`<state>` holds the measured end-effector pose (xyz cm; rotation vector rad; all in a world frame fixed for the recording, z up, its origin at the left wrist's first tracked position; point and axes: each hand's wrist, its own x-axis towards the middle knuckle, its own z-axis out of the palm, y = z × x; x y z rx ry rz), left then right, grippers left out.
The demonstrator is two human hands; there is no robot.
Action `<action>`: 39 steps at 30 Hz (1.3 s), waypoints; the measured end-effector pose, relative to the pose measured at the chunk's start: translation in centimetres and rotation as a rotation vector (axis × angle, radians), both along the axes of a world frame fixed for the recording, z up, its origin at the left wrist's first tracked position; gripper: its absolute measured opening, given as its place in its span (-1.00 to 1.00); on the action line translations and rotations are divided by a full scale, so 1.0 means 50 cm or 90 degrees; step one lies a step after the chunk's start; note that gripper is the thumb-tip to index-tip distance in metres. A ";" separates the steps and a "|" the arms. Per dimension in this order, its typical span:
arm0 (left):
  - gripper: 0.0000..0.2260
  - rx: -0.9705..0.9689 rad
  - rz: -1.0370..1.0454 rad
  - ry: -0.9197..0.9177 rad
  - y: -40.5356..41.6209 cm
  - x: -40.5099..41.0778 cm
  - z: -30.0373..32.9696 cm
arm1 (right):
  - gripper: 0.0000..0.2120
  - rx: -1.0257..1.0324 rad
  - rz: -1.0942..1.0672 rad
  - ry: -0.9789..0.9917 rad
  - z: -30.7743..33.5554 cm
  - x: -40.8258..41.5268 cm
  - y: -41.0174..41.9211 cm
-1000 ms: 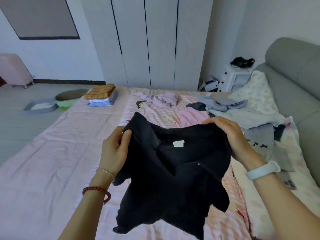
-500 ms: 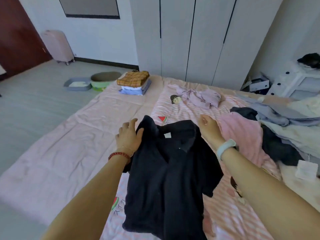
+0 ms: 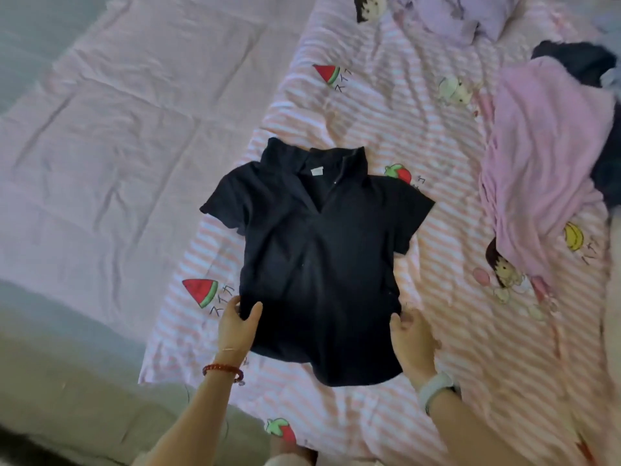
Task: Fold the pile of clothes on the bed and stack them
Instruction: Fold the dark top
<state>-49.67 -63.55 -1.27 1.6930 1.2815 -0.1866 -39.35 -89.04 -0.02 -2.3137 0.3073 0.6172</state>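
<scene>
A black short-sleeved collared shirt (image 3: 319, 250) lies spread flat, collar away from me, on the pink striped sheet (image 3: 437, 348). My left hand (image 3: 237, 326) pinches the shirt's left side near the hem, thumb on top of the cloth. At the shirt's right side near the hem, my right hand (image 3: 411, 338) holds the edge with its fingers curled at the fabric. A pink garment (image 3: 541, 163) lies crumpled at the right, with a dark one (image 3: 584, 62) behind it. At the top edge sits a lilac garment (image 3: 460, 18).
A plain pink quilt (image 3: 117, 129) covers the left part of the bed. The bed's left edge and grey floor (image 3: 50, 348) show at lower left. Cartoon prints dot the striped sheet around the shirt.
The shirt went from held up in both hands to lying flat on the sheet. My hands slid from the collar and shoulders down to its sides near the hem. My view tilted down.
</scene>
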 end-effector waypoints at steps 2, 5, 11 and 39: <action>-0.64 -0.059 0.030 -0.010 0.002 -0.011 -0.017 | -0.75 -0.026 -0.028 0.012 -0.020 -0.025 -0.010; -0.75 -0.064 -0.034 0.010 0.013 -0.013 -0.025 | -0.86 0.003 -0.053 0.071 -0.029 -0.040 0.002; -0.87 -0.014 -0.073 -0.128 0.013 -0.051 0.018 | -0.87 0.084 -0.124 -0.060 0.007 -0.062 -0.002; -0.49 0.392 -0.587 -0.017 -0.104 0.183 0.003 | -0.80 0.024 -0.096 -0.101 -0.015 0.220 0.022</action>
